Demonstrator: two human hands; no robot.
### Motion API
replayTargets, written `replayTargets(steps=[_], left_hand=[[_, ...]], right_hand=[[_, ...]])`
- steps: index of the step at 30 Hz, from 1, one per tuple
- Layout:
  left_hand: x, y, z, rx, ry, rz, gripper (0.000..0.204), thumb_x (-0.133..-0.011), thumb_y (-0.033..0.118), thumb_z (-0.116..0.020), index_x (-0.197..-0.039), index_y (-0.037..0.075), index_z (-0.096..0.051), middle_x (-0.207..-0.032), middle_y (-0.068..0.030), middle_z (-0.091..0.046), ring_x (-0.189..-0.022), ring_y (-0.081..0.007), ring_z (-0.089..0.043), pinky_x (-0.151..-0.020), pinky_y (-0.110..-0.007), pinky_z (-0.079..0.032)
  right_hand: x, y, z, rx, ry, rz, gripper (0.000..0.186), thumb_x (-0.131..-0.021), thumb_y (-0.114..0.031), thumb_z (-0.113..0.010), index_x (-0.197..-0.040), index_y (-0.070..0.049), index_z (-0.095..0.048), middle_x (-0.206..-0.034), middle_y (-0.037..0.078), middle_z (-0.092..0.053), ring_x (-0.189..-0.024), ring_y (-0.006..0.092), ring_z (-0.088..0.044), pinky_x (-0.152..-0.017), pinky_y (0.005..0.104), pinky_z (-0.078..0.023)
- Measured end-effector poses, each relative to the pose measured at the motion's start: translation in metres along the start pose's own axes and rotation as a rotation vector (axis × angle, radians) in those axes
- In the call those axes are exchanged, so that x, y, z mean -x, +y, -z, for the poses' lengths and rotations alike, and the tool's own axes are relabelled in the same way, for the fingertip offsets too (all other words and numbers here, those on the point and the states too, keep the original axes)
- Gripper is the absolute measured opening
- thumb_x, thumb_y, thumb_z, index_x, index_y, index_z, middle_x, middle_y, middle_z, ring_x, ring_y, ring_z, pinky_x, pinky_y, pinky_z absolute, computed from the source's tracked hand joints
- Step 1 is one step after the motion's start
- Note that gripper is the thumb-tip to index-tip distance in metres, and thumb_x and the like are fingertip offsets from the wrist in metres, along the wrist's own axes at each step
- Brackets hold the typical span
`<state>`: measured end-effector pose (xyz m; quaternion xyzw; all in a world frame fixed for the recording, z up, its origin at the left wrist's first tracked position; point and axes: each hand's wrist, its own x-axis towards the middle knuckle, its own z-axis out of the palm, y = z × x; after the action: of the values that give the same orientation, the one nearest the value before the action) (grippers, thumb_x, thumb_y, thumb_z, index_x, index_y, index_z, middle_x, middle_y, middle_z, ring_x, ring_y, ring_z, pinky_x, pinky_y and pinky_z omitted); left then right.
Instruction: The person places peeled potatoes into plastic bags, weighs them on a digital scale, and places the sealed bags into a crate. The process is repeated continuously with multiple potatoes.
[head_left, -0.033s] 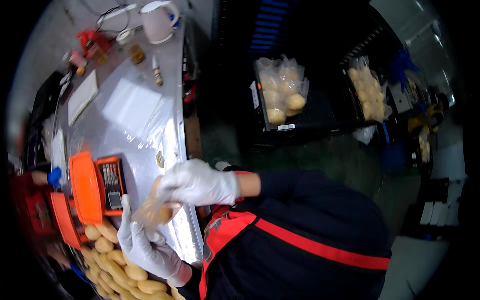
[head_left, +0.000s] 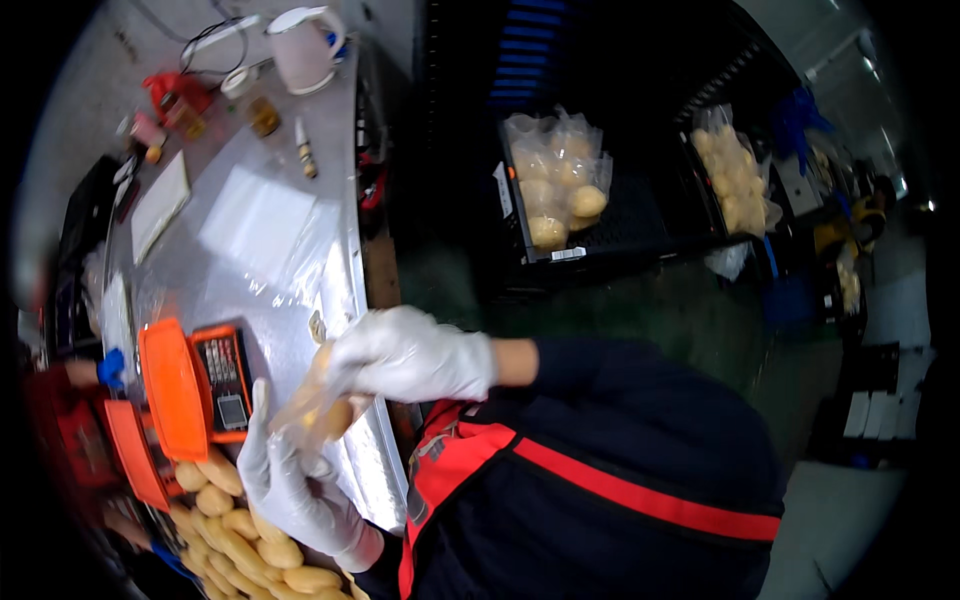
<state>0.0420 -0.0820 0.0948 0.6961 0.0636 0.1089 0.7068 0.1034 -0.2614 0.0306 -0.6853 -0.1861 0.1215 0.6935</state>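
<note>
My right hand (head_left: 410, 355), in a white glove, is closed on the upper part of a clear plastic bag (head_left: 308, 408) over the table's near edge. Pale yellow peeled potatoes (head_left: 338, 420) show at the bag, partly covered by my fingers. Lower in the view, my left hand (head_left: 305, 490), also white-gloved, pinches the bag's other end, with one finger sticking up. Below and beside it lies a heap of peeled potatoes (head_left: 235, 535). An orange scale (head_left: 222, 380) with keypad and small display stands just beyond my left hand, an orange pan (head_left: 175, 385) next to it.
The metal table (head_left: 275, 340) bears flat clear bags (head_left: 258, 225), a knife (head_left: 304, 150), jars (head_left: 262, 115) and a kettle (head_left: 303, 50). Bagged potatoes (head_left: 560, 180) sit in a black crate (head_left: 640, 215) at right. A co-worker's blue-gloved hand (head_left: 112, 367) is at far left.
My right hand has shifted slightly up and to the right, still gripping the bag. The whole view has moved a little; the left hand keeps its hold.
</note>
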Motion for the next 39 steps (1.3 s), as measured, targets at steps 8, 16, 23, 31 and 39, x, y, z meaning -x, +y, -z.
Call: replayTargets(steps=[8,16,23,31,39], left_hand=[[-0.074,-0.042,-0.060,-0.168,-0.167,0.281,0.033,-0.102,0.010,-0.059,-0.130,-0.008,-0.062,-0.124,-0.0159,-0.072,-0.066,-0.0050,-0.058,-0.060,-0.019,-0.048],[-0.086,-0.088,-0.098,-0.055,-0.383,0.499,0.035,-0.103,0.011,-0.057,-0.135,0.000,-0.065,-0.073,0.0022,-0.060,-0.065,-0.0034,-0.051,-0.063,-0.018,-0.042],[-0.083,-0.104,-0.104,-0.060,-0.395,0.488,0.030,-0.104,0.006,-0.056,-0.132,0.000,-0.066,-0.131,-0.0047,-0.069,-0.073,-0.0039,-0.056,-0.072,-0.020,-0.050],[-0.083,-0.119,-0.089,-0.176,-0.184,0.465,0.034,-0.103,0.010,-0.058,-0.136,0.006,-0.066,-0.098,-0.0037,-0.069,-0.074,-0.0068,-0.057,-0.073,-0.024,-0.050],[-0.044,-0.123,-0.052,-0.578,0.216,0.323,0.029,-0.097,0.016,-0.065,-0.125,0.012,-0.072,-0.101,-0.0162,-0.073,-0.088,-0.0304,-0.071,-0.081,-0.039,-0.055]], right_hand=[[0.108,-0.064,0.254,0.263,0.652,-0.207,0.009,-0.086,-0.010,-0.063,-0.084,-0.003,-0.068,-0.081,0.001,-0.063,-0.075,0.0091,-0.058,-0.069,0.0254,-0.048],[0.223,0.093,0.409,0.126,0.841,-0.573,0.011,-0.080,-0.002,-0.062,-0.074,-0.010,-0.057,-0.073,-0.001,-0.059,-0.062,0.0111,-0.053,-0.058,0.0274,-0.044],[0.288,0.239,0.418,0.302,0.655,-0.594,0.014,-0.081,-0.016,-0.062,-0.087,-0.005,-0.069,-0.080,0.007,-0.070,-0.072,0.0244,-0.066,-0.065,0.0370,-0.053],[-0.040,0.085,0.352,1.019,0.241,-0.219,0.026,-0.092,-0.013,-0.067,-0.116,-0.004,-0.071,-0.108,0.018,-0.073,-0.098,0.0335,-0.070,-0.085,0.0411,-0.055],[-0.308,0.185,0.131,0.968,-0.346,0.275,0.048,-0.089,-0.031,-0.076,-0.126,-0.002,-0.066,-0.114,0.021,-0.069,-0.114,0.0369,-0.063,-0.100,0.0419,-0.050]])
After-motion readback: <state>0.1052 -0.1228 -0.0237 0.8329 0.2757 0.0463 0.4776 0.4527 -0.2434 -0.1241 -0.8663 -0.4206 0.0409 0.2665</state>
